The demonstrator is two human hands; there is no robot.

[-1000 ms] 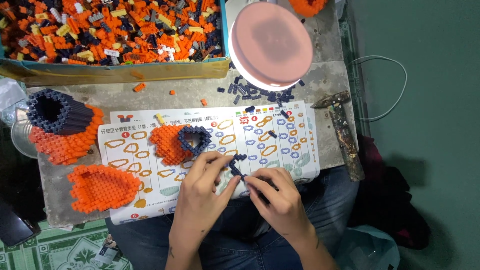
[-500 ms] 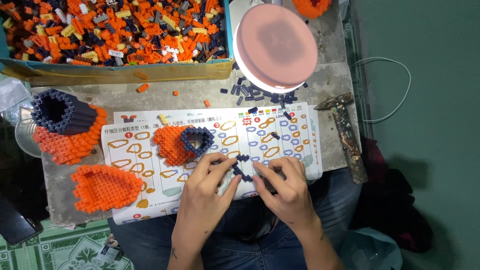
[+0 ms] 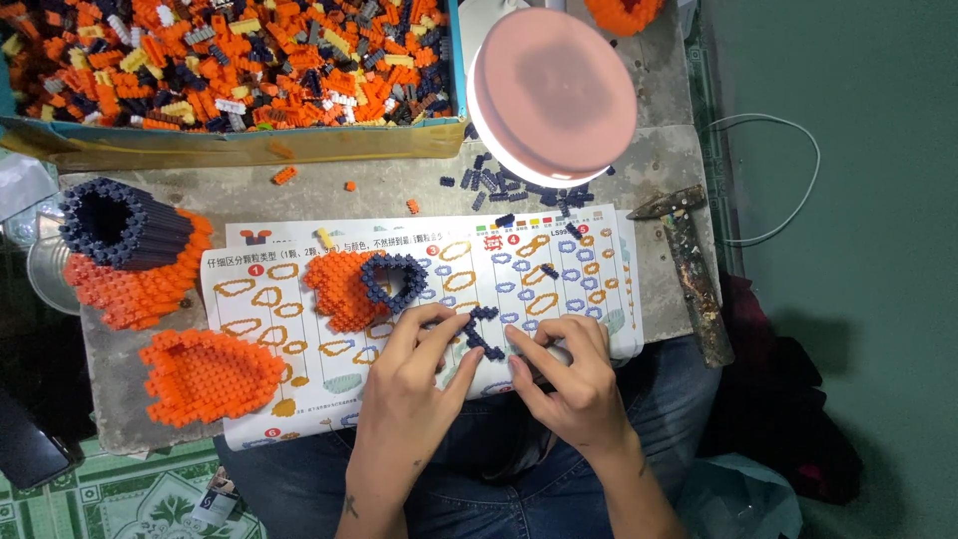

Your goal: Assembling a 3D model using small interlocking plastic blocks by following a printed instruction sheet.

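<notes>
At six o'clock on the instruction sheet (image 3: 299, 289), the left hand (image 3: 414, 384) and right hand (image 3: 569, 374) are pinching a dark-blue brick chain (image 3: 479, 329), fingers clamped on it. Finished orange sections (image 3: 210, 374) are lying at nine o'clock; loose bricks (image 3: 230, 60) are filling the box at eleven.

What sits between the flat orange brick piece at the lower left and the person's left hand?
In the head view, only the printed instruction sheet lies between the flat orange piece and the left hand; no loose bricks there.

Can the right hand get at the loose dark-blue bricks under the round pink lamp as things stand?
Probably yes, once freed. The right hand now pinches a dark-blue brick chain with the left hand. Only the flat instruction sheet lies between it and the loose dark-blue bricks; the round pink lamp overhangs some.
</notes>
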